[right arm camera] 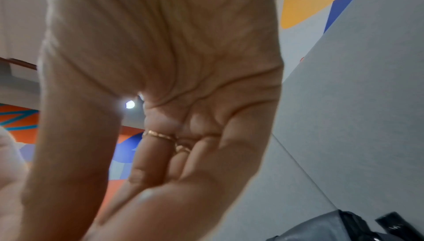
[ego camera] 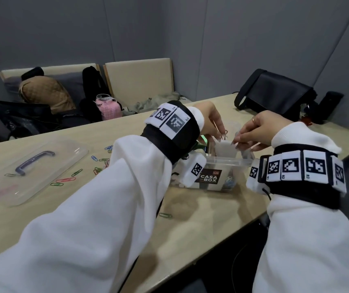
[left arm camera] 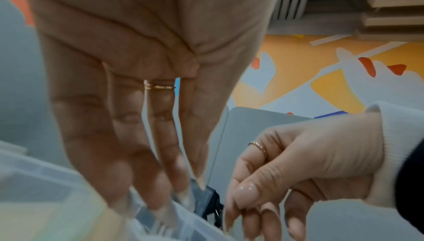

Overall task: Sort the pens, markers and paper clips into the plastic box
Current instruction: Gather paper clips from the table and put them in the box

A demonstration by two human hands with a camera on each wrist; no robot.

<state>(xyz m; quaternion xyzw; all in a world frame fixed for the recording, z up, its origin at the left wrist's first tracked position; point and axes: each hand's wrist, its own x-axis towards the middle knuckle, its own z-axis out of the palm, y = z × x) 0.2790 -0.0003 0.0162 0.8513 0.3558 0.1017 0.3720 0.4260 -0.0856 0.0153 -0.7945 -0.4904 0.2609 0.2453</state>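
The clear plastic box [ego camera: 228, 163] with a "CASA BOX" label stands near the table's front edge; blue clips show through its wall. My left hand [ego camera: 220, 132] hangs over it, fingers pointing down and pinching a few paper clips [ego camera: 223, 134] at the tips. In the left wrist view these fingers [left arm camera: 137, 154] are blurred above the box [left arm camera: 45, 181]. My right hand [ego camera: 240, 140] pinches the top edge of a translucent white insert [ego camera: 225, 149] standing in the box. The same hand [left arm camera: 298, 163] shows thumb pressed against fingertips. The right wrist view shows only its palm [right arm camera: 160, 81].
The box's clear lid [ego camera: 36, 168] with a purple handle lies at the left. Several coloured paper clips [ego camera: 67, 179] are scattered between lid and box, and one green clip [ego camera: 165, 215] lies in front. A black bag [ego camera: 275, 94] sits at the table's far right.
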